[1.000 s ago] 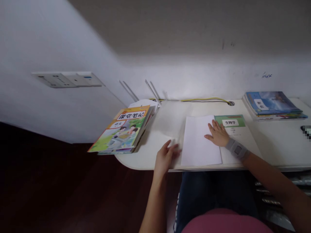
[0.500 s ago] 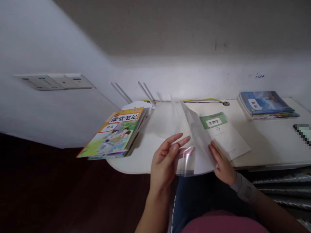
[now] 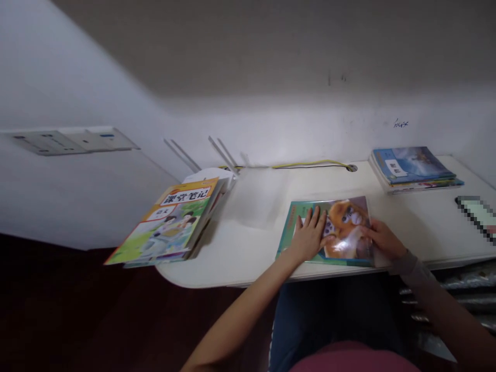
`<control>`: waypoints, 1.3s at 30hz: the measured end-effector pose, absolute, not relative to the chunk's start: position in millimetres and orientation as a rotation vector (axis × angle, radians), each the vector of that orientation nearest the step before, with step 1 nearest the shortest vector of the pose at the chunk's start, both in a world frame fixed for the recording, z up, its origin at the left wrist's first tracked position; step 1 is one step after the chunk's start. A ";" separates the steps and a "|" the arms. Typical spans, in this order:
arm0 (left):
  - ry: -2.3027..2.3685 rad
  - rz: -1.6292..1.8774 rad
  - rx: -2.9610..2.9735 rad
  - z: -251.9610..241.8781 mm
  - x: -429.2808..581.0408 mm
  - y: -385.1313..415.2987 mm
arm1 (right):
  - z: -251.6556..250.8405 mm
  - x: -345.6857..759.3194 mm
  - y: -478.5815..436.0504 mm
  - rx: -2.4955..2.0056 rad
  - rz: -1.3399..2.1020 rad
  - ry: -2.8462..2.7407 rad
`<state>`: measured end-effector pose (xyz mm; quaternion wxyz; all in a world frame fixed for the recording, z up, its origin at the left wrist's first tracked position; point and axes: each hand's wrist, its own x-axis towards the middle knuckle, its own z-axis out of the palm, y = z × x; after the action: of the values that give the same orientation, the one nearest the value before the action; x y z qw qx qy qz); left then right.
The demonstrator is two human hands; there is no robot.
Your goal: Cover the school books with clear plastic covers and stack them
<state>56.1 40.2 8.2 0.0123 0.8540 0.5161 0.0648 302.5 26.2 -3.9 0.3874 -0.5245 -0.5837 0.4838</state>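
Your open left hand [image 3: 310,236] and right hand [image 3: 382,238] press flat, gripping nothing, on the glossy monkey-cover book [image 3: 346,212] at lower right.

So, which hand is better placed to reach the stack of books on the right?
Probably the right hand: it rests on the right of the monkey-cover book, closer to the stack of books than the left hand.

Far right, a pixelated slab [image 3: 476,213], blurred out and running off the frame, no telling what it is! Over on the glossy book [image 3: 344,217], the left hand [image 3: 310,235] and right hand [image 3: 382,238] cover parts of the cover, and glare washes out more. Back on the stacked textbooks [image 3: 411,168], the lower spines are too small to read, and the wall socket panel [image 3: 65,142] slips past the left edge!
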 end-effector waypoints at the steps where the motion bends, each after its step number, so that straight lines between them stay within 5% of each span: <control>1: 1.638 0.217 2.668 8.3 52.2 42.3 | -5.9 304.7 33.6 -1.376 1.136 -1.518; 8: 2.098 0.297 2.174 26.8 3.4 77.2 | -12.6 320.7 86.7 -1.695 0.539 -1.772; 21: 2.219 0.206 1.982 33.7 1.4 134.9 | 1.4 300.6 139.6 -1.853 0.194 -1.970; 39: 2.155 0.193 2.438 53.5 72.1 96.1 | -15.6 292.3 149.5 -1.872 -0.132 -1.996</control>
<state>72.1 96.1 53.5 -0.0592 0.7466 0.6600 0.0590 292.3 149.5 -15.6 0.1993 -0.6696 -0.7139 -0.0472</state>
